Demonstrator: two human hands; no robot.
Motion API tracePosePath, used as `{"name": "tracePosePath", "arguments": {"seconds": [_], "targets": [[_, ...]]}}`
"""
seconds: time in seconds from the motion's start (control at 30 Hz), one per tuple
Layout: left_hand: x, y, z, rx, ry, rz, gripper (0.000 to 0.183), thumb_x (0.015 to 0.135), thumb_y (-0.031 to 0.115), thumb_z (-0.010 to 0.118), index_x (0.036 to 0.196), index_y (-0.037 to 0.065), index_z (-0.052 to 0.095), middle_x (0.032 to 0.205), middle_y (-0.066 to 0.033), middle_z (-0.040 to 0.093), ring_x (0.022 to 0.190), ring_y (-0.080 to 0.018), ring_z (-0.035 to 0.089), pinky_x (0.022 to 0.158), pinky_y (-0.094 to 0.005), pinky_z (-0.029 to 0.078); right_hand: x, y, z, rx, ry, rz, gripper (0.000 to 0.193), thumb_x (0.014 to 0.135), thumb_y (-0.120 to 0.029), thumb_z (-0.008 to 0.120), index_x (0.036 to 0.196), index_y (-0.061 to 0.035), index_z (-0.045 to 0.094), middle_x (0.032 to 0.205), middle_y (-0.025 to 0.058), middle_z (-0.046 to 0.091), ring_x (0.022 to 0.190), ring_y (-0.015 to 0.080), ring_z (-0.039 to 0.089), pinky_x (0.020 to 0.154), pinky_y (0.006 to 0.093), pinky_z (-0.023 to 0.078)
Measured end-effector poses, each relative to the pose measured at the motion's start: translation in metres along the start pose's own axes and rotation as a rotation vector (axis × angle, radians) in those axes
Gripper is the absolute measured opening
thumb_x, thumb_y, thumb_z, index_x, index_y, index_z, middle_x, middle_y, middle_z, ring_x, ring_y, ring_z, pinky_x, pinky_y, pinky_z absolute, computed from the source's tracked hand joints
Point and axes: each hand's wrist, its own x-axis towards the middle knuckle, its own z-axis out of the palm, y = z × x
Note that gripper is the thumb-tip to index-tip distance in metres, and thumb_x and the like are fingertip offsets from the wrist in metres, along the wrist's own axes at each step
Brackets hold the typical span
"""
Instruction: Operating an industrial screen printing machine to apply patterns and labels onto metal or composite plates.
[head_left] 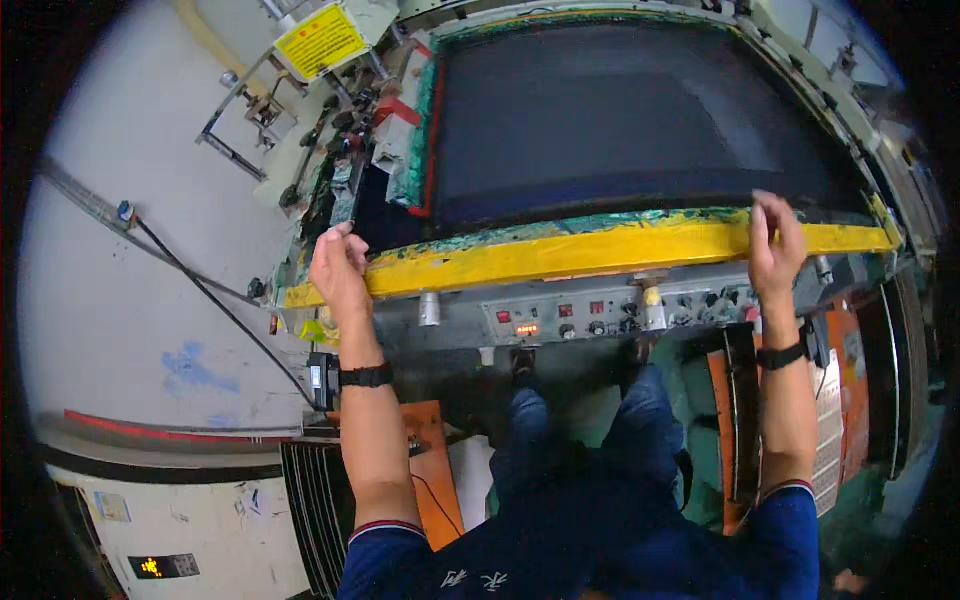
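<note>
The yellow frame [590,250] of the dark screen [620,110] lies over the machine; left hand [338,268] and right hand [775,240] clamp its near edge, well apart, apparently not yet lifted.

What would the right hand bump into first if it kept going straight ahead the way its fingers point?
Probably the dark mesh screen. The right hand already grips the yellow frame edge, fingers pointing up over it, and the screen lies just beyond, though depth is hard to judge.
</note>
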Motion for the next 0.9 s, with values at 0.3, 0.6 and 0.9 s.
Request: {"name": "tracePosePath", "arguments": {"seconds": [0.3, 0.6, 0.9], "targets": [[0.004, -0.004, -0.004, -0.050, -0.005, 0.022, 0.025, 0.094, 0.022, 0.048, 0.094, 0.001, 0.061, 0.065, -0.0016, 0.057, 0.050, -0.0041, 0.041, 0.045, -0.0185, 0.029, -0.045, -0.007, -0.003, -0.164, -0.094, -0.234, 0.031, 0.078, -0.002, 0.058, 0.108, 0.0001, 0.054, 0.094, 0.0140, 0.060, 0.086, 0.0271, 0.056, 0.080, 0.0358, 0.044], [0.002, 0.000, -0.003, -0.017, -0.023, 0.034, 0.025, 0.094, 0.022, 0.046, 0.093, 0.001, 0.061, 0.065, -0.0007, 0.056, 0.051, -0.0043, 0.042, 0.046, -0.0189, 0.031, -0.047, -0.007, 0.002, -0.186, -0.061, -0.203, 0.025, 0.077, -0.002, 0.059, 0.102, 0.0002, 0.057, 0.088, 0.0120, 0.059, 0.084, 0.0261, 0.055, 0.079, 0.0338, 0.043], [0.004, -0.002, -0.005, -0.051, -0.022, 0.066, 0.025, 0.094, 0.022, 0.046, 0.094, 0.001, 0.061, 0.065, -0.0003, 0.056, 0.051, -0.0044, 0.042, 0.046, -0.0184, 0.031, -0.044, -0.009, 0.005, -0.204, -0.059, -0.257, 0.023, 0.077, -0.004, 0.060, 0.099, -0.0005, 0.058, 0.089, 0.0125, 0.058, 0.083, 0.0277, 0.054, 0.078, 0.0355, 0.043]]}}
